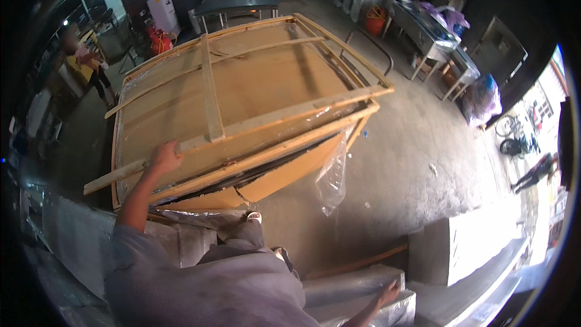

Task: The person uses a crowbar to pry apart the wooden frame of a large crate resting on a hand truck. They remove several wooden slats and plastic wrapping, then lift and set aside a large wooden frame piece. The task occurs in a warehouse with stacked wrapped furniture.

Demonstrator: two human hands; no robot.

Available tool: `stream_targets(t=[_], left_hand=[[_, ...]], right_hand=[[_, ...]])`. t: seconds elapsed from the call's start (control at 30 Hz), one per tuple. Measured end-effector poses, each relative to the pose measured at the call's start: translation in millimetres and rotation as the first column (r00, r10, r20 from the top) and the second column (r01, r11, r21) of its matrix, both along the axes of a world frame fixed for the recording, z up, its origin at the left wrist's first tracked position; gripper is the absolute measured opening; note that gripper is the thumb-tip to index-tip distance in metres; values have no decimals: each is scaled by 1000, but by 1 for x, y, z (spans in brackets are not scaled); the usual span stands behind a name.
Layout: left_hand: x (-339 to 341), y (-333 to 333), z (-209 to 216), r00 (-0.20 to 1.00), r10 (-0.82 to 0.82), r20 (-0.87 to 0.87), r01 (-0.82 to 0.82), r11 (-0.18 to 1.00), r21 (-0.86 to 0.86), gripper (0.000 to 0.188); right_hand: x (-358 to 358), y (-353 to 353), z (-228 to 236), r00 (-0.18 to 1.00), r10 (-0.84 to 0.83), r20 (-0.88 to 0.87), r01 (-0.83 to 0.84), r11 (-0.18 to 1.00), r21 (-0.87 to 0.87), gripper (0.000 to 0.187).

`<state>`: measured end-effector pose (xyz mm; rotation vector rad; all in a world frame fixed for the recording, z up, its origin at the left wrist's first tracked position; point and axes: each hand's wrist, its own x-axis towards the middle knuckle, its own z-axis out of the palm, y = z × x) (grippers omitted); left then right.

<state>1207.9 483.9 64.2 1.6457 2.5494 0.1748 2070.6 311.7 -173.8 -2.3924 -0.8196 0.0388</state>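
A large flat crate (260,79) faced with brown cardboard and framed in wooden slats leans in front of me. My left hand (166,158) is closed around the long near slat (278,115) of its frame, toward the left end. Below that slat, a torn cardboard sheet (290,172) hangs from the crate's near side, and clear plastic wrap (333,181) dangles at its right corner. Down at the lower right, my right hand (388,293) is held out over plastic-wrapped boxes (363,287). Its fingers look loosely apart, with nothing visible in them.
Pale wrapped boxes (454,245) stand at the right, and grey ones (78,230) at the left. Metal tables (423,30) line the far right, near a stuffed plastic bag (482,100). One person (91,63) is at far left, another (538,169) at far right.
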Motion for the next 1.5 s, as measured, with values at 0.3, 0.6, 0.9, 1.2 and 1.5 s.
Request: stream_targets(t=[0.3, 0.6, 0.9, 1.2, 1.5], left_hand=[[-10, 3, -24, 984, -56, 168, 62, 998, -31, 41], [-29, 2, -51, 957, -81, 278, 70, 996, 48, 45], [-37, 6, -51, 951, -69, 302, 68, 998, 14, 53], [-39, 6, -68, 952, -83, 296, 97, 995, -31, 49], [-48, 40, -42, 972, -223, 72, 201, 951, 233, 27]], right_hand=[[-423, 446, 239, 466, 872, 148, -784, 330, 526, 20], [-815, 681, 213, -389, 895, 218, -865, -274, -420, 65], [-924, 774, 174, -446, 894, -40, -539, -304, -786, 79], [-925, 807, 194, -420, 908, -8, -786, -368, -498, 54], [-846, 804, 400, -256, 816, 519, -954, -128, -270, 38]])
